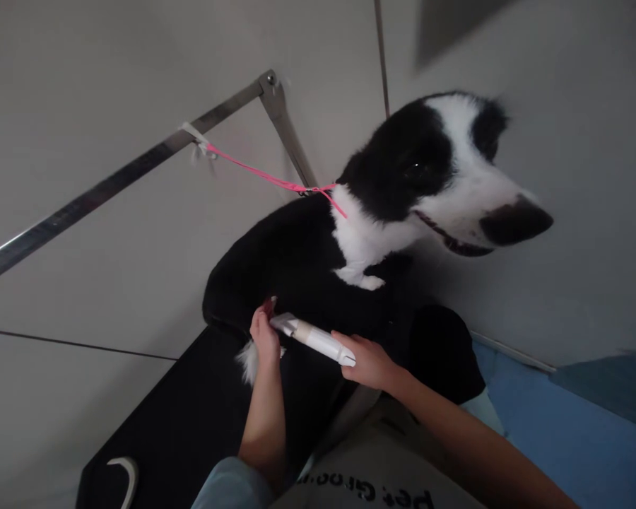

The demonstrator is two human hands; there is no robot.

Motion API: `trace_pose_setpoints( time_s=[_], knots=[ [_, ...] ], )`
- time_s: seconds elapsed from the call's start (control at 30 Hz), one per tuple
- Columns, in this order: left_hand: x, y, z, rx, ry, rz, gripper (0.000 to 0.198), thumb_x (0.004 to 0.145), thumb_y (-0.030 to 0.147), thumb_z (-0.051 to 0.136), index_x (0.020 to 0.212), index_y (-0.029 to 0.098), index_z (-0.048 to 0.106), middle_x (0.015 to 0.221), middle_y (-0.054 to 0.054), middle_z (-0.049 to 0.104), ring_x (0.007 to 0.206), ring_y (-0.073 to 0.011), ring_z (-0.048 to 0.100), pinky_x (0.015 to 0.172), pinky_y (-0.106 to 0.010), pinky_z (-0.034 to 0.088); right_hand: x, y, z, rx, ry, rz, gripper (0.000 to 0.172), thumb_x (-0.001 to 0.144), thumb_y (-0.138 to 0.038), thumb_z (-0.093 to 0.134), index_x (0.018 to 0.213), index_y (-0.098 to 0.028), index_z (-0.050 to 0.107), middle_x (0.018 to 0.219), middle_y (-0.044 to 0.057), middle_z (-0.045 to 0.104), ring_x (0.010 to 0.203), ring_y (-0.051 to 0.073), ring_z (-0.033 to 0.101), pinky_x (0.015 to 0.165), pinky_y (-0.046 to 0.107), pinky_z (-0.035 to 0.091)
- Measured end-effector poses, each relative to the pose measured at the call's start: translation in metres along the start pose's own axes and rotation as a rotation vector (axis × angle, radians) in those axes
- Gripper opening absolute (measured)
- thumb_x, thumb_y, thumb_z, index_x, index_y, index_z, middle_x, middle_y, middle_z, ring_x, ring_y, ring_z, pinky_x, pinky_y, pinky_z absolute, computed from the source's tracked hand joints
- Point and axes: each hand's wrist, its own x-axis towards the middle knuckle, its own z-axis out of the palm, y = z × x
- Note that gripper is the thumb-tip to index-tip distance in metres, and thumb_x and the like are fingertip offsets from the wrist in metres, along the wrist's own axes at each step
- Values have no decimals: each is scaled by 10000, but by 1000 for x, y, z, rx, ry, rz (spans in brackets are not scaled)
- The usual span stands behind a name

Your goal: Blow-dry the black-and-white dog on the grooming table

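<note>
Clipper [321, 343] head close beside your left hand [266, 339], next to the sitting dog [275, 251].
Your right hand [369, 362] has its fingers wrapped around the clipper's rear end; your left fingers look pinched on a reddish thing, likely a paw [268, 305], though they partly hide it. A sudden pull of that leg could drive skin, or your own fingertips, into the blade. The dog's head is turned away from your hands, and the pink leash [259, 172], tied to the bar [132, 170], seems to hold only the neck, so the hindquarters could shift.
</note>
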Motion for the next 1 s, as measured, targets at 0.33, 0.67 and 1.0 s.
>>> trace_pose_setpoints(
  time_s=[0.33,0.67,1.0],
  knots=[
    [-1,-15,-29,109,78,199,166,887,258,576,905,202,731,930,-45,737,861,-154,705,801,-256,541,1,-2,9,130,42,41,793,741,-239,654,1510,-316,479,1350,73,677,1168,271,675,1006,380,505],
    [-3,-15,-10,6,91,103,152,883,207,553,886,196,705,842,-15,727,778,-128,687,756,-225,522,-5,2,6,271,98,49,780,714,-203,668,1479,-273,531,1417,90,647,1264,290,640,1110,443,477],
    [6,-21,23,-116,-115,-11,167,894,210,568,883,168,729,1000,-78,759,947,-161,725,936,-294,542,-8,4,8,457,224,79,800,708,-183,644,1495,-186,502,1487,125,592,1347,287,591,1158,462,448]
  ],
)
